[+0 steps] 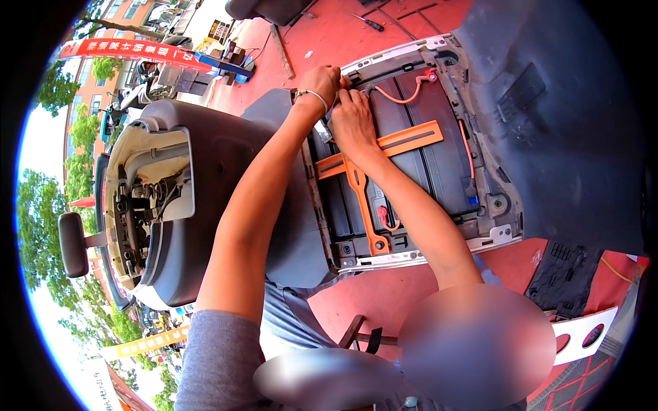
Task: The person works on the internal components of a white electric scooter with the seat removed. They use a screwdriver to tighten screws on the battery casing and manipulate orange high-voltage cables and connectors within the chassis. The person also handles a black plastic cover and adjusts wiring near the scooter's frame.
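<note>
We'd grip the stiff-looking orange T-shaped metal bracket [362, 198] by its stem [370, 225], but cannot tell what our curled left hand [321, 83] and right hand [354, 123] hold.

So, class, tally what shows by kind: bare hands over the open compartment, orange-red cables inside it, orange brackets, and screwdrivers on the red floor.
Bare left hand and right hand: 2
Thin orange-red insulated cables: 3 visible
Orange slotted T-shaped bracket: 1
Black-handled screwdriver: 1
Total: 7
</note>
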`<state>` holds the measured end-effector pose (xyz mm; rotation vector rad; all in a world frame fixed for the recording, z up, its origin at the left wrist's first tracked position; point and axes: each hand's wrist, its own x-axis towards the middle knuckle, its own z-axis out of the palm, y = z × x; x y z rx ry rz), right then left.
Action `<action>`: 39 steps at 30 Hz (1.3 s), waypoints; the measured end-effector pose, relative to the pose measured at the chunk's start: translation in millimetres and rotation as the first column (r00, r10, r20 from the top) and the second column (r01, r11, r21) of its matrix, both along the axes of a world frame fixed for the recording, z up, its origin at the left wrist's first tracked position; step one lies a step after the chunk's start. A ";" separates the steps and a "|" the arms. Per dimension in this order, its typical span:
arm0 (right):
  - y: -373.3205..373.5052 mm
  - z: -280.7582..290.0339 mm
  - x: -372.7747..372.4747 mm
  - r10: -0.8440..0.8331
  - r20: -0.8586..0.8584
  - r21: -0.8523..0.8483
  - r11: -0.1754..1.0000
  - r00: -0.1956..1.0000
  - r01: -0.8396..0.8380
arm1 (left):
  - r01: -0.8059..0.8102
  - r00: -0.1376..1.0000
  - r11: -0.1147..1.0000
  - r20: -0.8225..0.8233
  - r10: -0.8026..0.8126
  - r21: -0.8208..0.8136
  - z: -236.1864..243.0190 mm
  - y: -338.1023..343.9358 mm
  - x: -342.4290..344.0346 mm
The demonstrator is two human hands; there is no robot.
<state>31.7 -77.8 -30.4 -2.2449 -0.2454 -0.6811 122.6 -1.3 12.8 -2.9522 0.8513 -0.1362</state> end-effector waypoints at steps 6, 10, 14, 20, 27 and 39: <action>-0.7 1.4 -1.2 -0.021 -0.040 -0.100 0.995 0.999 0.017 | 0.031 0.999 0.993 0.040 -0.026 -0.116 -8.3 5.1 5.0; 0.3 0.1 -0.3 -0.032 -0.004 -0.067 0.997 0.999 0.031 | 0.048 0.999 0.993 0.011 -0.047 -0.105 -3.1 4.3 7.3; 1.2 2.1 -3.0 -0.031 -0.012 -0.070 0.997 0.999 0.030 | 0.101 0.994 0.995 -0.049 -0.103 -0.026 -1.3 4.3 6.2; -1.5 3.4 -3.9 -0.016 -0.007 -0.076 0.997 1.000 0.016 | 0.027 0.999 0.994 0.027 -0.024 -0.108 1.3 3.1 -11.4; 0.1 3.3 -2.3 -0.013 -0.002 -0.074 0.997 1.000 0.013 | -0.383 0.919 0.814 -0.267 0.289 -0.437 -8.9 9.0 -2.2; -1.5 3.9 -4.2 0.002 -0.024 -0.059 0.998 1.000 -0.003 | -0.312 0.949 0.922 -0.027 0.314 -0.228 -9.2 8.2 -7.8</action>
